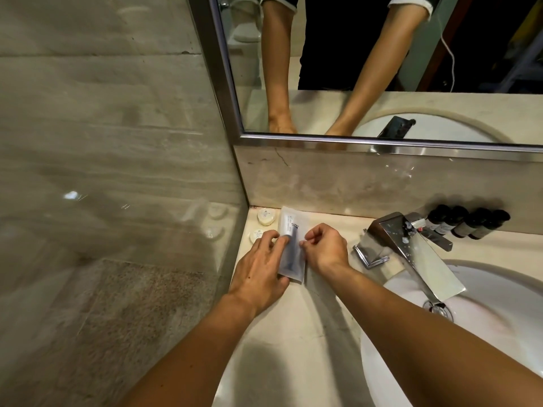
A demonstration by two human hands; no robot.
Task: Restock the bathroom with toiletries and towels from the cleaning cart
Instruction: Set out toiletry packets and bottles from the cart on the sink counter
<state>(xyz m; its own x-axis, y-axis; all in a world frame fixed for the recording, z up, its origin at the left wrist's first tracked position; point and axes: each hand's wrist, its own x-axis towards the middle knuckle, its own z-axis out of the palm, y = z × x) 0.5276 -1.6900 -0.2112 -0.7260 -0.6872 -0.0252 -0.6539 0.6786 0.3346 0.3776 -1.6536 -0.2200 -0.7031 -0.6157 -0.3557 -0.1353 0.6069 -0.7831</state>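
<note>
Toiletries are going out: you're squaring a clear sachet [291, 245] (a dental kit, likely) on the vanity counter [293, 333], left of centre by two round soaps [266, 217]. Your left hand [260, 274] presses it with straight fingers; your right hand [324, 248] pinches its edge. Its long axis runs toward the mirror [382, 69], printed end farthest. Next: release and align gently.

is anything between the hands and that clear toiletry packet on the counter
No. The left hand lies flat on the toiletry packet, and the right hand pinches its right edge. The two round soaps sit clear, left of it.
</note>
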